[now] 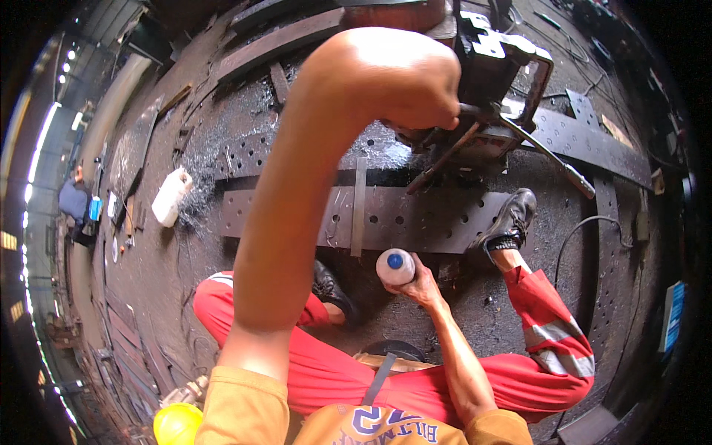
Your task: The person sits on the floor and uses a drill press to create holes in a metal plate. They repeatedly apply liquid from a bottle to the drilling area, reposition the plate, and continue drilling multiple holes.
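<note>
My left arm reaches forward across the view, and my left hand [411, 78] is closed at the side of a dark drilling machine [486, 81]. One spoke of its feed handle [552, 159] runs into the fist; two other spokes stick out downward. The fingers are mostly hidden behind the back of the hand. Between my legs, my right hand [421, 285] is wrapped round a white plastic bottle [391, 277] with a blue cap, seen from above. A steel plate [434, 204] with drilled holes lies just beyond the bottle, below the machine.
Metal shavings [194, 199] litter the floor beside a white jerry can [170, 199]. A flat strip [360, 208] lies across the plate. More perforated steel [586, 141] and a cable [593, 219] lie at right. A yellow helmet [178, 424] sits lower left. Another person [74, 199] is far left.
</note>
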The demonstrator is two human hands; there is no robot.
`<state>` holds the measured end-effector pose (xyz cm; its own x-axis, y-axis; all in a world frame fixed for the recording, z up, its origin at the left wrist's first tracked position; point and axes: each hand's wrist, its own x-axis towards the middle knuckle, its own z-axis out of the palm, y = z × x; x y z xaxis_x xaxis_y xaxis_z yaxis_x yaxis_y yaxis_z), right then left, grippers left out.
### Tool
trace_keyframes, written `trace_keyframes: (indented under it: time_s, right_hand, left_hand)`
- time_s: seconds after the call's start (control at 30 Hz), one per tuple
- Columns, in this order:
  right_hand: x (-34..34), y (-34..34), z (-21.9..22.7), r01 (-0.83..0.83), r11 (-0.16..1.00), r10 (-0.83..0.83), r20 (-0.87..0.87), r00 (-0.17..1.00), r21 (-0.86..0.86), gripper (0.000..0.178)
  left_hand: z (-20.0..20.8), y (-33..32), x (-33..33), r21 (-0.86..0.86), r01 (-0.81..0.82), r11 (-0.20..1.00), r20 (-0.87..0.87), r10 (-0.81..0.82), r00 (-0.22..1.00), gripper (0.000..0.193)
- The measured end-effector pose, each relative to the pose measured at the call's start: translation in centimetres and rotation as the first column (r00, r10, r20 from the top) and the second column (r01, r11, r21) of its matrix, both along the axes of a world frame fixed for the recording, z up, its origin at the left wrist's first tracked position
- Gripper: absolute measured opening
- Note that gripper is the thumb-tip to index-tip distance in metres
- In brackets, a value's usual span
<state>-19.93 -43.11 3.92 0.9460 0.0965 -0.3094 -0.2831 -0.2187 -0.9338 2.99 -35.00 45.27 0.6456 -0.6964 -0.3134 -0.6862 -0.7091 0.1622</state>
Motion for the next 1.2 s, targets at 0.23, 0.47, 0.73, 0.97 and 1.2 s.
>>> trace_keyframes:
  time_s: [0.23, 0.47, 0.73, 0.97, 1.2]
  right_hand:
    - [-1.1, 0.3, -2.7, -0.147, 0.986, 0.155, 0.104, 0.982, -0.080, 0.080]
    - [-1.4, -0.2, -2.7, -0.219, 0.962, 0.233, 0.072, 0.970, -0.165, 0.085]
    - [-2.8, -3.2, -8.2, -0.177, 0.898, 0.206, 0.029, 0.978, -0.402, 0.061]
    - [0.0, -5.5, -5.7, 0.133, 0.899, -0.146, 0.001, 0.989, -0.418, 0.044]
    - [-0.8, -5.5, -5.7, 0.444, 0.634, -0.466, 0.144, 0.873, -0.633, 0.056]
  left_hand:
    - [-0.9, 0.4, -0.1, -0.046, 0.007, 0.999, 0.138, -0.001, 0.990, 0.041]
    - [-6.1, 3.3, 0.7, -0.747, 0.539, 0.389, 0.545, -0.104, 0.832, 0.010]
    - [-7.5, 2.6, 0.9, -0.754, 0.652, 0.077, 0.649, -0.065, 0.758, 0.013]
    - [-7.5, 3.9, 1.3, -0.752, 0.639, 0.160, 0.637, -0.075, 0.768, 0.012]
    - [-6.5, 4.3, 1.1, -0.743, 0.604, 0.289, 0.613, -0.070, 0.787, 0.012]
